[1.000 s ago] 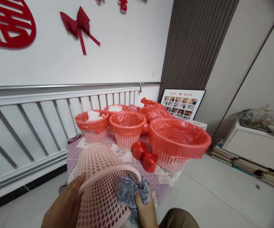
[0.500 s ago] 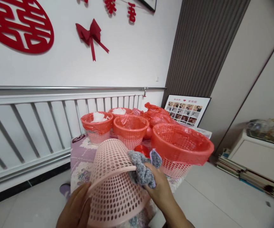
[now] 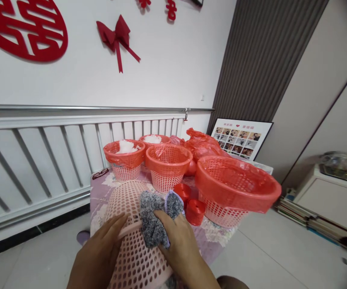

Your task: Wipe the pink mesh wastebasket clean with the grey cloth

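Note:
A pink perforated plastic basket (image 3: 137, 257) is tilted on the near side of the table, its opening facing me. My left hand (image 3: 99, 249) grips its rim on the left, fingers lying over the outside and the thumb side hidden below. In my right hand (image 3: 178, 245) is a bunched grey cleaning cloth (image 3: 152, 220) with a light purple edge, pressed on the basket's upper rim. Just beyond that hand, two rolls of red ribbon stand on the table, the nearer ribbon roll (image 3: 195, 212) close to my knuckles.
A large basket lined with red plastic (image 3: 236, 184) stands at the right, a smaller lined basket (image 3: 167, 166) at the middle. Two lined baskets with white stuff (image 3: 127, 147) are behind left. Red plastic bags (image 3: 205, 144), glasses (image 3: 100, 173) and a photo board (image 3: 242, 136) are also there.
My right hand and the cloth have moved left along the basket's rim, uncovering the ribbon rolls. My left hand has shifted slightly up and right over the rim. The view has tilted slightly.

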`<state>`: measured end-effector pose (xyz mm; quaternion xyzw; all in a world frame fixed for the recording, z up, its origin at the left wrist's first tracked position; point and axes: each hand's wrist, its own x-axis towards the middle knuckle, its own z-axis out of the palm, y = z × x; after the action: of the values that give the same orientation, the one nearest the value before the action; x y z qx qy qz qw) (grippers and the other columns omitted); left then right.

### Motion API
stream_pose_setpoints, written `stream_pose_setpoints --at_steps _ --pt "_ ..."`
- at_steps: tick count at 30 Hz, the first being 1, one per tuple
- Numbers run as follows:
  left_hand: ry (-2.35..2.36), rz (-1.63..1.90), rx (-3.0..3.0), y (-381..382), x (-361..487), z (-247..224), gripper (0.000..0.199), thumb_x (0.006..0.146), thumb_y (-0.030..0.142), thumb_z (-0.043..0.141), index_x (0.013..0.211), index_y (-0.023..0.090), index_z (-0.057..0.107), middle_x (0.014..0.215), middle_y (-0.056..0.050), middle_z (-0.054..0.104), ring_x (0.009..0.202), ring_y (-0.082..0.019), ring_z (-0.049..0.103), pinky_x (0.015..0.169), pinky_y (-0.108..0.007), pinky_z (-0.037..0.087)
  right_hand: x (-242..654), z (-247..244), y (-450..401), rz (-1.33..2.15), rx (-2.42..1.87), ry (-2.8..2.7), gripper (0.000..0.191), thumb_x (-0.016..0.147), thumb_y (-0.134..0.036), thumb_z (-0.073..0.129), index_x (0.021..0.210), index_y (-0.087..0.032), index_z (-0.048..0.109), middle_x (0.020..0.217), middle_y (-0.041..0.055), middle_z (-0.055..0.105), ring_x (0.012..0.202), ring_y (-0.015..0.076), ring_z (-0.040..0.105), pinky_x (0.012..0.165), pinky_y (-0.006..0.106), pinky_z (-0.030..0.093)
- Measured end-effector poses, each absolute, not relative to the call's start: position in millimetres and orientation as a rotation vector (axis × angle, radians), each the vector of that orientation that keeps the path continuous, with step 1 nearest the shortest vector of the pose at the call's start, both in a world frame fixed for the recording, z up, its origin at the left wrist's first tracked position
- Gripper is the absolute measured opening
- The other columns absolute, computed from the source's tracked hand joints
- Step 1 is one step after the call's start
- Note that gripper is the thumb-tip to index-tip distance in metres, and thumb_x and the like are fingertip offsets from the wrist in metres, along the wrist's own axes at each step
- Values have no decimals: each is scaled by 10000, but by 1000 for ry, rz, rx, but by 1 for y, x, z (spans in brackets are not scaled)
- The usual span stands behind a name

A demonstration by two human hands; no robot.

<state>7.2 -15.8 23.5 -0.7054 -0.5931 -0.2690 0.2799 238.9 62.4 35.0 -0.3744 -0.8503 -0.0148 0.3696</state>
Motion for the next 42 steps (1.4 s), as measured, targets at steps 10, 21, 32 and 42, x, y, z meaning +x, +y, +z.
stream_pose_setpoints --at_steps 10,21,32,42 --pt "-1774 -851 -1851 -22 -15 1 356 991 387 413 1304 295 556 1231 -27 775 1059 -180 758 746 -285 658 270 -54 80 424 -1127 -1633 449 721 -248 592 1166 -225 644 1062 62 772 955 278 745 842 395 606" --pt "-1816 -875 -1832 -21 -14 1 345 988 385 422 1290 290 559 1219 -20 780 1062 -202 759 781 -360 666 269 -109 65 894 -1306 -1219 547 715 -463 663 1179 -176 620 1032 90 793 956 277 749 887 379 586" --pt "-2145 -1462 -1809 -25 -15 -9 425 941 526 483 1274 318 647 1330 -20 724 1238 -237 667 1086 -470 521 280 -100 55 850 -1277 -1216 507 717 -478 663 1127 -180 656 1045 101 786 985 306 736 908 430 571" --pt "-2244 -1864 -1704 -16 2 -64 450 890 488 521 1218 215 663 1288 -118 723 1228 -297 666 1067 -526 528 299 -2 100 163 -1097 -1754 407 752 -308 579 1133 -216 691 1070 79 769 954 295 726 856 439 573"
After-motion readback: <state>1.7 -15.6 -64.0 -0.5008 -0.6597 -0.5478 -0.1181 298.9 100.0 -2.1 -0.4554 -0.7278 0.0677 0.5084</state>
